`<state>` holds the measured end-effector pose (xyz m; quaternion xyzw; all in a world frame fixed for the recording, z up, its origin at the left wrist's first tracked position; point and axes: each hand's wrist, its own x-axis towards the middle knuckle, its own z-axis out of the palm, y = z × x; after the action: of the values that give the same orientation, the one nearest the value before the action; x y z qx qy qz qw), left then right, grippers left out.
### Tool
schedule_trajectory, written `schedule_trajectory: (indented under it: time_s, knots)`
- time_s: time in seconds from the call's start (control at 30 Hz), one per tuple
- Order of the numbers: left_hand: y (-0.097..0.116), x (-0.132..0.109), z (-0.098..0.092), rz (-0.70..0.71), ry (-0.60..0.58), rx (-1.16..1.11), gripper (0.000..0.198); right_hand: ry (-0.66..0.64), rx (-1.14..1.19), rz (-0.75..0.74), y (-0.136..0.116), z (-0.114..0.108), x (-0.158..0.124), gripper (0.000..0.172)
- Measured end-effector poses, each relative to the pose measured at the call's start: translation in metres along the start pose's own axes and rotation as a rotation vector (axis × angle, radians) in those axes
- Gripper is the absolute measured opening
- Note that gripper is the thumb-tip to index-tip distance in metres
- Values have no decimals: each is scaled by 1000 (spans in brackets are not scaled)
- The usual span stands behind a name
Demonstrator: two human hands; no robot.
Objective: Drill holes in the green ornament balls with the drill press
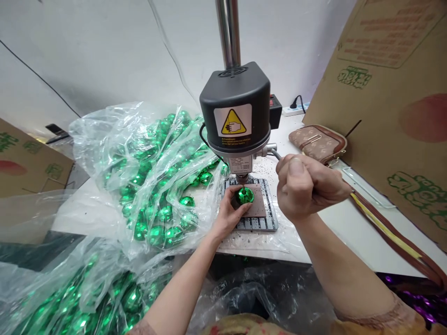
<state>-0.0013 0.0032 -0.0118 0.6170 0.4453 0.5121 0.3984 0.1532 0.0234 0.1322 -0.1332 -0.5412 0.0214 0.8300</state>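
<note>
A small drill press (237,111) with a black motor housing and a yellow warning label stands at the middle of the table. Under its chuck, my left hand (230,210) grips a shiny green faceted ball (245,196) between thumb and fingers. The ball rests on a brown board (257,204) laid over the slotted metal base (271,215). To the right of the machine, my right hand (304,186) is closed in a fist around the feed lever (275,153). Only a short length of the lever shows past the fingers.
Clear plastic bags of green balls (157,232) cover the left side, with more bagged balls (115,298) below the table edge. A patterned pouch (316,142) lies at right, before a large cardboard box (394,121). Another carton (31,163) stands far left. Dark shavings surround the base.
</note>
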Motion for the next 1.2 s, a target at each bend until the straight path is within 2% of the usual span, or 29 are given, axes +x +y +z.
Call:
schedule_trajectory:
  time_s: [0.33,0.6,0.67,0.77,0.8,0.93,1.0,1.03,1.1,1.2]
  knots:
    - [2,0,1,15,3,3,50,6,34,-65,5,0,-5,46]
    - [6,-1,2,20,22,19,49,-75,59,-105,7,-9,-13,45]
    - [7,-1,2,20,24,19,49,-40,30,-44,1,-4,-5,47]
    - [7,0,3,6,35,13,50,0,-9,170,-10,10,18,48]
    - [7,1,4,-2,46,14,50,11,10,194,-13,14,27,48]
    - [15,-8,5,-3,174,120,45,-5,-46,286,-15,25,50,47]
    - [21,-25,6,84,233,248,42,-24,-67,297,-14,25,53,48]
    - [24,-37,6,164,224,309,43,-29,-73,295,-14,24,52,48]
    - [27,-66,6,367,86,419,49,-44,-92,281,-14,23,51,47]
    - [21,-112,3,635,-216,622,51,-65,-132,253,-15,21,49,47]
